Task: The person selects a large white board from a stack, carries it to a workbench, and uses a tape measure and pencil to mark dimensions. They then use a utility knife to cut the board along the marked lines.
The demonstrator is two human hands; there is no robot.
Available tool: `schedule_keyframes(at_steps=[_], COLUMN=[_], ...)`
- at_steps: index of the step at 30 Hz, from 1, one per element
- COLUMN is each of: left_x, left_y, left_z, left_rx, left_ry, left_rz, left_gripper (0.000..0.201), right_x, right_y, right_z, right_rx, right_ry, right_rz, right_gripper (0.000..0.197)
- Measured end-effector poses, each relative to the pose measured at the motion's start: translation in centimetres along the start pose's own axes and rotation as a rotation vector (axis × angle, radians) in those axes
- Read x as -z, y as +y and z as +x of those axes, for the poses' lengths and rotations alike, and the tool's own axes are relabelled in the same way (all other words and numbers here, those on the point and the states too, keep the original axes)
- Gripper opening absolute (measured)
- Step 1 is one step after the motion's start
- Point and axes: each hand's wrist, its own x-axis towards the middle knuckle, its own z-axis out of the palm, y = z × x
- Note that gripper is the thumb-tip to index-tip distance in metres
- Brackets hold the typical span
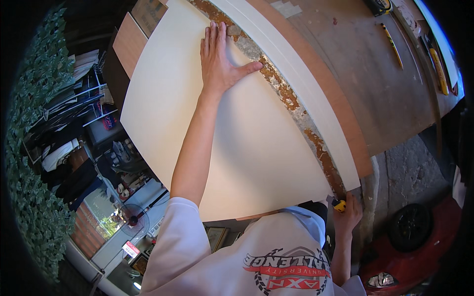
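Observation:
My left hand (217,69) lies with its fingers spread on a large cream-coloured sheet (252,143). Its fingertips and thumb reach onto a long, rust-stained metal strip (281,86) lying lengthwise over the sheet. At the near end of that strip, my right hand (349,215) is closed around a small yellow-and-black utility knife (339,205). A grey metal piece sticks out from the knife beside the sheet's near corner; whether it touches the sheet I cannot tell. Beyond the strip runs a white band (308,74) of board.
A brown board (353,133) shows under the white band, on a worn table (345,44). On the table lie a pencil (392,47), a yellow-handled tool (437,71) and a black-and-yellow tape measure (379,6). A red car (419,251) stands right; a fan (134,219) is left.

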Motion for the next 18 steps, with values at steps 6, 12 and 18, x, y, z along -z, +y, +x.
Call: schedule_keyframes(at_steps=[6,12,18], left_x=[-0.15,-0.29,-0.45], left_y=[-0.22,-0.67,-0.81], left_z=[0.08,0.05,0.20], left_rx=[-0.001,-0.066,-0.069], left_ry=[-0.007,0.049,0.035], left_rz=[0.045,0.042,0.035], left_gripper=[0.141,0.137,0.135], right_x=[-0.13,0.28,0.54], right_y=[0.15,0.02,-0.03], right_z=[0.02,0.19,0.30], right_rx=[0.030,-0.007,-0.022], right_ry=[0.024,-0.036,-0.048], right_rz=[-0.009,-0.009,-0.002], right_gripper=[0.055,0.056,0.059])
